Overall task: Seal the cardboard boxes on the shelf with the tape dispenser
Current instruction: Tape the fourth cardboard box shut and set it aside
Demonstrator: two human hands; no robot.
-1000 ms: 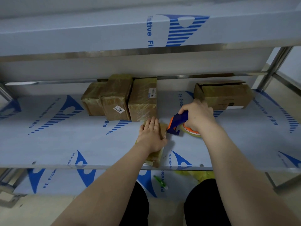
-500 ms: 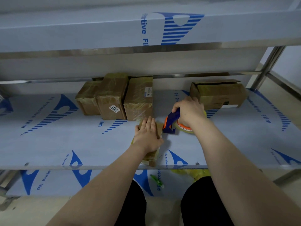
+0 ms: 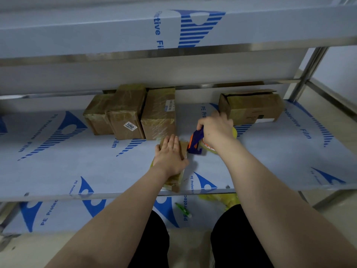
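Observation:
A small cardboard box lies near the front edge of the middle shelf. My left hand presses flat on its top with straight fingers. Just right of the box, my right hand grips the blue and orange tape dispenser, whose blade end touches the box's far right corner. The yellowish tape roll shows under my wrist. Three taped boxes stand together at the back left. A larger box with loose top flaps sits at the back right.
The upper shelf overhangs the work area. A steel upright stands at the right. On the lower shelf lie a green pen-like item and crumpled yellow material. My knees are below the shelf edge.
The tape dispenser and my right hand have shifted slightly along the box's far right corner. My left hand stays pressed on the box. The camera has drifted a little.

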